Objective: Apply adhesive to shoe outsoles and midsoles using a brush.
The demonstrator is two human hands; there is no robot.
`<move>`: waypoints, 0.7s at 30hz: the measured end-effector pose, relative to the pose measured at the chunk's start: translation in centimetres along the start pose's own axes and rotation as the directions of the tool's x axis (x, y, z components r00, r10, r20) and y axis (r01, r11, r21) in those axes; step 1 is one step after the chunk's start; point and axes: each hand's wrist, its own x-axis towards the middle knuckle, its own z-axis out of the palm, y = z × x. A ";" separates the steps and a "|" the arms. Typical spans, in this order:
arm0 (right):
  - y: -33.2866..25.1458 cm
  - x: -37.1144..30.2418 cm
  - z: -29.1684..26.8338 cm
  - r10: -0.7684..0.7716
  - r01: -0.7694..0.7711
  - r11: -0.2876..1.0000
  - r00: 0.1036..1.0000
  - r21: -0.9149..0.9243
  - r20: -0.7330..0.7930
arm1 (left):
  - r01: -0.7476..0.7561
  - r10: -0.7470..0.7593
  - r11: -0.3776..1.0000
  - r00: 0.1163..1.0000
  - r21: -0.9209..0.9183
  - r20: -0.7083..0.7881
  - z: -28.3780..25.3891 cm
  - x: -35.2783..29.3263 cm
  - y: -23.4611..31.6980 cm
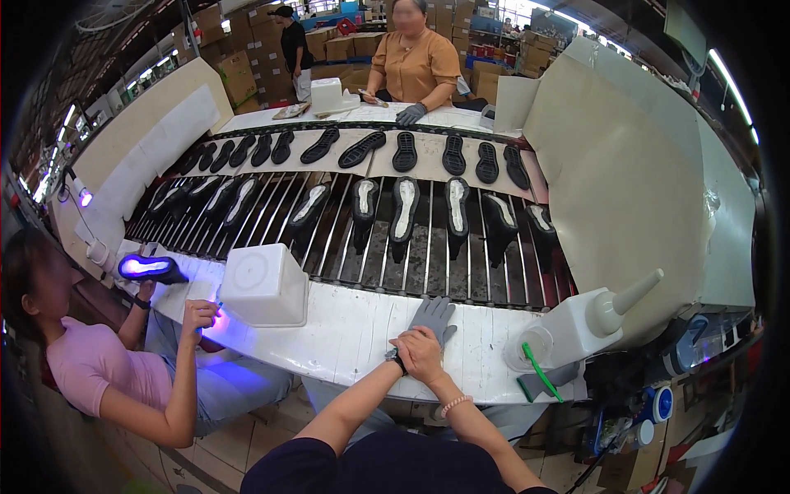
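Observation:
My left hand [434, 315] seems to be inside a grey glove. Its fingers lie stretched out and flat toward the far edge of the white table [362, 342], with the thumb to the right. A dark watch circles that wrist. Across the back of it, near the glove's cuff, my bare right hand [421, 354] is closed, its fingers wrapped over. A beaded bracelet is on my right wrist. The cuff is mostly hidden under the right hand. Beyond the table edge, black shoes [405, 214] with white-coated soles lie bottom up on metal rollers.
Black outsoles [404, 152] line the belt behind. A white bottle [576, 329], a clear cup [527, 346] and a green-handled brush [539, 372] are at right. Left stands a white box [262, 284]; a co-worker [123, 362] there holds a shoe under violet light. Another person [413, 62] sits opposite.

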 end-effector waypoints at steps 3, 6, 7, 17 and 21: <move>0.0 0.0 -0.1 -0.001 0.001 1.000 1.000 0.001 -0.003 | -0.006 0.006 1.000 1.000 0.012 0.025 0.0 0.1 0.0; 0.0 0.0 -0.1 0.003 -0.003 1.000 1.000 0.001 -0.001 | 0.010 -0.010 1.000 1.000 -0.013 0.022 0.0 0.1 0.1; 0.1 0.0 -0.1 0.004 -0.004 1.000 1.000 0.001 -0.001 | 0.008 -0.008 1.000 1.000 -0.015 0.010 0.1 0.1 0.1; 0.3 -0.1 0.0 0.004 -0.004 1.000 1.000 0.013 0.007 | 0.025 -0.025 0.999 1.000 -0.024 0.001 0.5 0.0 0.1; 0.5 -0.3 0.0 0.009 -0.009 1.000 1.000 0.004 0.006 | 0.019 -0.018 1.000 0.999 -0.020 0.027 0.4 0.2 0.2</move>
